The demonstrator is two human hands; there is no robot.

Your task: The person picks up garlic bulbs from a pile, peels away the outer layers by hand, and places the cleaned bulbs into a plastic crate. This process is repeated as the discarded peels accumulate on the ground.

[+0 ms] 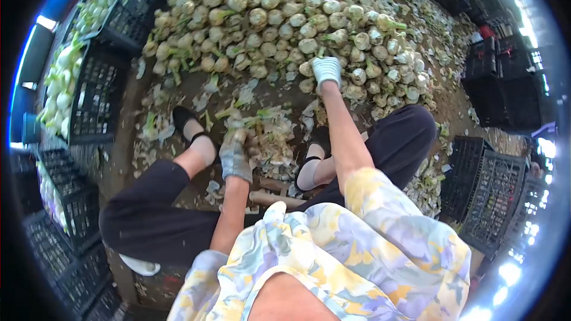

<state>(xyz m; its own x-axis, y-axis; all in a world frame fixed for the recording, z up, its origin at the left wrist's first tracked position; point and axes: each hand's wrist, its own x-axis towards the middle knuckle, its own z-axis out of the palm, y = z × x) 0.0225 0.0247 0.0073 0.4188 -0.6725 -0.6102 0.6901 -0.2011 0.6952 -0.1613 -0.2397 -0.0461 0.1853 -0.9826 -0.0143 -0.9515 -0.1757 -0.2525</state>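
A big heap of whitish onions (270, 18) with cut green stems lies in front of me. My right hand (326, 71), in a white striped glove, reaches to the near edge of the heap. Its fingers close round an onion there, mostly hidden by the glove. My left hand (236, 156), in a dirty grey glove, is low between my feet with its fingers curled. What it holds, if anything, is hidden. Loose skins and stem scraps (276, 137) lie beside and beyond it on the ground.
Dark plastic crates (98, 95) filled with pale onions stand along the left. More dark crates (493, 184) are stacked at the right. My shoes (185, 120) rest among the peelings. Further scraps (425, 24) spread right of the heap.
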